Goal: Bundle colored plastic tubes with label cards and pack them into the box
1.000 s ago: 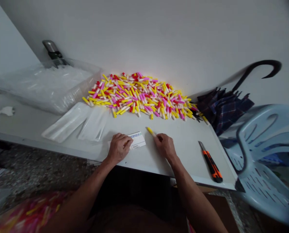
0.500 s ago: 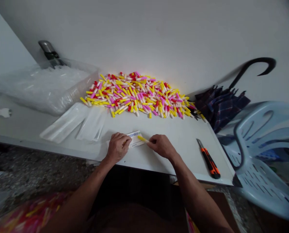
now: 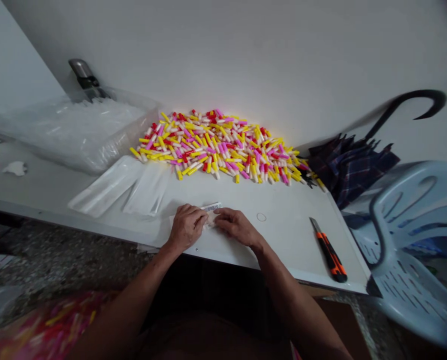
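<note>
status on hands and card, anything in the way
Left hand on printed card. Right hand at card's right end, grip unclear. Hands hide part of card. Utility knife apart, at right.

Left grip (image 3: 188,227), right grip (image 3: 236,226) close together, fingers (image 3: 225,216) bent.

Dimly lit. Soft shadow is cast on wall (image 3: 246,60) by umbrella (image 3: 353,167); area under table (image 3: 283,225) swallowed in black. Chair (image 3: 386,225) stretched at right edge, print on card (image 3: 212,206) blurred.

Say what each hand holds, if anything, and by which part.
Left hand lies over the left part of the printed card, right hand at its right end; contact is hidden, so any hold can't be told.
</note>
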`<state>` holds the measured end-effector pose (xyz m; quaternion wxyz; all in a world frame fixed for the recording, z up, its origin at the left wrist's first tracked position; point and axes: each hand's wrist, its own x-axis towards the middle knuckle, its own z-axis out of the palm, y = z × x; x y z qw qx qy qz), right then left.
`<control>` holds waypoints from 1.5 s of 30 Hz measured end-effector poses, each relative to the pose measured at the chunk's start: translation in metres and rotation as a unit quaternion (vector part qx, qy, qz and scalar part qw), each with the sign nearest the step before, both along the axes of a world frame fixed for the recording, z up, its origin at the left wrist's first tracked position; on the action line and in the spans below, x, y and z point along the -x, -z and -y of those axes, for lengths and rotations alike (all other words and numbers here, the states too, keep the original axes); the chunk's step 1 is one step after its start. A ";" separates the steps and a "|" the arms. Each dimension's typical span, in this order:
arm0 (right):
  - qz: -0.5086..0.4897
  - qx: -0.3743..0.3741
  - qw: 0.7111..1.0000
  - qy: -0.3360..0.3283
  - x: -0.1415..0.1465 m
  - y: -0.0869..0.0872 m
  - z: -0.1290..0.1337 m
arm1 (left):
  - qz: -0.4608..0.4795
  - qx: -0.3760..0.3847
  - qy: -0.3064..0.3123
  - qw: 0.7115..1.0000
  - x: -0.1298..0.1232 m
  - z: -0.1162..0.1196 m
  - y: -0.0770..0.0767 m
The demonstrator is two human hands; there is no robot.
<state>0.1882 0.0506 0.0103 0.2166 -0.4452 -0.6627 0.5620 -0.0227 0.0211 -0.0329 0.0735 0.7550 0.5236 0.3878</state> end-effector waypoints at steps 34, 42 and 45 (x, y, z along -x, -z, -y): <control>0.172 -0.162 0.908 0.345 -0.078 0.012 -0.104 | 0.006 0.020 -0.004 1.000 0.000 -0.003 0.004; -0.014 -0.065 0.954 0.294 -0.101 -0.004 -0.090 | 0.002 0.009 -0.008 1.000 -0.001 -0.003 0.004; 0.124 -0.125 0.949 0.261 -0.082 0.000 -0.089 | -0.005 0.010 -0.010 1.000 -0.001 -0.002 0.002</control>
